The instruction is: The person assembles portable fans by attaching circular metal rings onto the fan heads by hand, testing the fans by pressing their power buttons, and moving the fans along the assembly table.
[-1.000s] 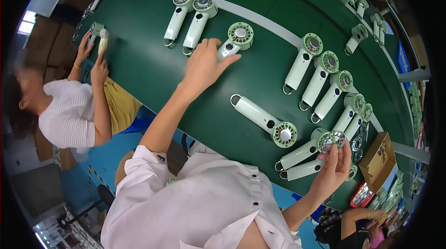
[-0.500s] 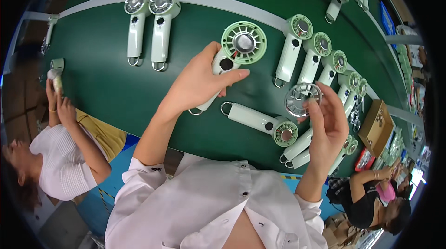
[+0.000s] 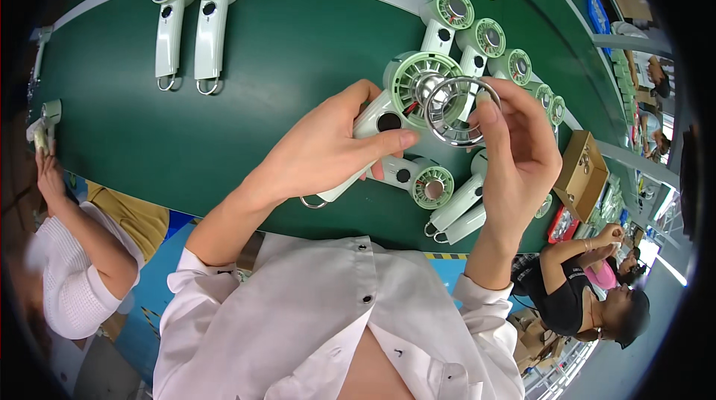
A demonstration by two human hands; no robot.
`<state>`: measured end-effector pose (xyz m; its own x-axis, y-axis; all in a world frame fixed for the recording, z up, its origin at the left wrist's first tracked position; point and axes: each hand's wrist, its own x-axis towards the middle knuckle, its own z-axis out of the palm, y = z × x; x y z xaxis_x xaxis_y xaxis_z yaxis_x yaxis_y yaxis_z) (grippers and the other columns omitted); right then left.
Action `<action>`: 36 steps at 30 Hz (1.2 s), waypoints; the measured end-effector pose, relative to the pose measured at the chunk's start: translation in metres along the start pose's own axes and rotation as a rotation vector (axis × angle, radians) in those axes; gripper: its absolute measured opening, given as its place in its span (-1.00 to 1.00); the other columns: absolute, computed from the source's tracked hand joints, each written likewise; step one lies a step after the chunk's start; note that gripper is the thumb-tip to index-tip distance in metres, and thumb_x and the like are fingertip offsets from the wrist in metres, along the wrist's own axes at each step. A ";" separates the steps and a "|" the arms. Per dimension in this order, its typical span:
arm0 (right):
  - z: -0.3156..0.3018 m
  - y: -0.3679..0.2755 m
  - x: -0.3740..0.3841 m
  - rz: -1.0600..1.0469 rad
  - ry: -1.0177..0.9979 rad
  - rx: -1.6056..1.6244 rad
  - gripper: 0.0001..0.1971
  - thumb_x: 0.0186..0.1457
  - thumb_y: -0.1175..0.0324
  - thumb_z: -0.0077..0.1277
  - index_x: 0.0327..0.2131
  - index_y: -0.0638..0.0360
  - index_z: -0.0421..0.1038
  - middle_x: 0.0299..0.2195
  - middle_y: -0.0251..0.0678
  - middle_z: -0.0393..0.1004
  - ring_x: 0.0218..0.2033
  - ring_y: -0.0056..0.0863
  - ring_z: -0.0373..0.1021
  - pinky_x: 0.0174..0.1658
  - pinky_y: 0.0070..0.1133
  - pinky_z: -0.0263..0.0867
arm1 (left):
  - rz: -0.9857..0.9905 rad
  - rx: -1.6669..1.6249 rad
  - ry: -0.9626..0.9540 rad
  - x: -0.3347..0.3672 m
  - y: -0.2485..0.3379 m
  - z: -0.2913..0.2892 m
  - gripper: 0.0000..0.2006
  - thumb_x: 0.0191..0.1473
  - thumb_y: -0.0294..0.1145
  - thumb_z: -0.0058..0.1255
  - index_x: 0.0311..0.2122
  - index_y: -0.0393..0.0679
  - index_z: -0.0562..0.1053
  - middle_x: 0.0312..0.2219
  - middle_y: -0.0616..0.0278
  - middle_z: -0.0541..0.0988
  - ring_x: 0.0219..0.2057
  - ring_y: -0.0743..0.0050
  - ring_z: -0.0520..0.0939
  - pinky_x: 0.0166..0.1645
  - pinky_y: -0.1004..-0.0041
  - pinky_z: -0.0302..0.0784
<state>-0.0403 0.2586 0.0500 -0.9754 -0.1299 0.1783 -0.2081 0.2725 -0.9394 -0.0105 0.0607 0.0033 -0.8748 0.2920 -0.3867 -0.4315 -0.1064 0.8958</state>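
My left hand (image 3: 324, 142) is wrapped round the handle of a pale green handheld fan (image 3: 377, 118), its fan head upward with green vanes and a silver hub. Between thumb and fingers, my right hand (image 3: 522, 135) pinches a clear round fan cover with a silver rim (image 3: 453, 140). The cover overlaps the right side of the fan head in view, tilted; whether they touch, I cannot tell. Just behind my left hand lies another handheld fan (image 3: 432, 188), partly hidden. More fans (image 3: 443, 210) lie beside my right wrist, their ends hidden by it.
Several uncovered fans (image 3: 488, 39) form a row along the right of the green table (image 3: 291, 42). Two fans with covers (image 3: 211, 38) lie at the far left. A cardboard box (image 3: 589, 195) and red tray (image 3: 561, 228) sit at right. Co-workers (image 3: 82, 273) are on both sides.
My right hand has brought the cover leftward and up to the fan head. The fan in my left hand sits slightly lower and further right. The whole view has shifted.
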 end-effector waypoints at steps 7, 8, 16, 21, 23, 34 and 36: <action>-0.006 0.003 0.000 -0.046 -0.013 -0.054 -0.78 0.15 0.61 0.15 -0.11 0.36 0.51 -0.32 -0.33 0.58 -0.36 -0.71 0.46 -0.27 -0.75 0.39 | -0.007 0.073 -0.034 0.003 -0.005 0.012 -0.48 0.11 -0.13 0.23 -0.10 -0.44 0.35 -0.45 0.09 0.61 -0.57 0.49 0.62 -0.48 0.48 0.52; -0.006 0.003 0.000 -0.046 -0.014 -0.054 -0.78 0.15 0.61 0.15 -0.11 0.36 0.51 -0.32 -0.33 0.58 -0.36 -0.71 0.46 -0.27 -0.75 0.39 | -0.007 0.071 -0.033 0.003 -0.005 0.013 -0.48 0.11 -0.13 0.23 -0.10 -0.44 0.35 -0.45 0.09 0.61 -0.57 0.49 0.62 -0.48 0.48 0.52; -0.008 0.006 -0.003 -0.159 -0.054 -0.192 -0.81 0.14 0.63 0.14 -0.14 0.37 0.53 -0.32 -0.32 0.55 -0.32 -0.66 0.46 -0.20 -0.71 0.37 | 0.009 0.110 -0.047 0.002 -0.003 0.021 -0.43 0.10 -0.08 0.22 -0.10 -0.46 0.35 -0.45 0.06 0.60 -0.57 0.46 0.62 -0.48 0.46 0.53; -0.008 0.007 0.002 -0.292 -0.013 -0.298 -0.82 0.05 0.63 0.21 -0.23 0.32 0.54 -0.37 -0.35 0.50 -0.43 -0.68 0.33 -0.32 -0.71 0.25 | 0.106 0.152 -0.026 -0.002 -0.005 0.024 -0.40 0.13 0.00 0.19 -0.10 -0.46 0.34 -0.47 0.07 0.60 -0.58 0.45 0.61 -0.49 0.46 0.50; -0.010 0.009 0.005 -0.377 -0.005 -0.319 -0.82 0.00 0.61 0.25 -0.28 0.26 0.54 -0.40 -0.36 0.48 -0.52 -0.68 0.26 -0.44 -0.71 0.19 | 0.188 0.190 -0.009 -0.005 -0.004 0.024 -0.41 0.16 0.03 0.15 -0.12 -0.44 0.34 -0.49 0.08 0.60 -0.59 0.45 0.60 -0.51 0.45 0.49; -0.013 -0.007 0.010 0.114 -0.195 -0.012 -0.60 0.06 0.50 0.23 0.00 0.22 0.42 -0.03 -0.28 0.45 -0.06 -0.48 0.41 0.04 -0.54 0.32 | 0.166 0.208 -0.045 -0.013 0.003 0.022 -0.52 0.28 0.05 -0.05 -0.21 -0.30 0.32 -0.58 0.10 0.56 -0.63 0.32 0.58 -0.53 0.37 0.44; -0.014 -0.020 0.011 0.431 -0.338 0.176 -0.47 0.11 0.54 0.20 0.15 0.26 0.29 0.12 -0.25 0.37 0.06 -0.50 0.39 0.13 -0.49 0.30 | 0.173 0.163 -0.047 -0.014 -0.002 0.019 -0.52 0.28 0.05 -0.05 -0.20 -0.30 0.32 -0.59 0.11 0.54 -0.63 0.35 0.57 -0.52 0.38 0.44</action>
<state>-0.0482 0.2648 0.0744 -0.8855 -0.3480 -0.3079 0.2469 0.2090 -0.9462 0.0071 0.0749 0.0114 -0.9198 0.3271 -0.2169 -0.2313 -0.0051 0.9729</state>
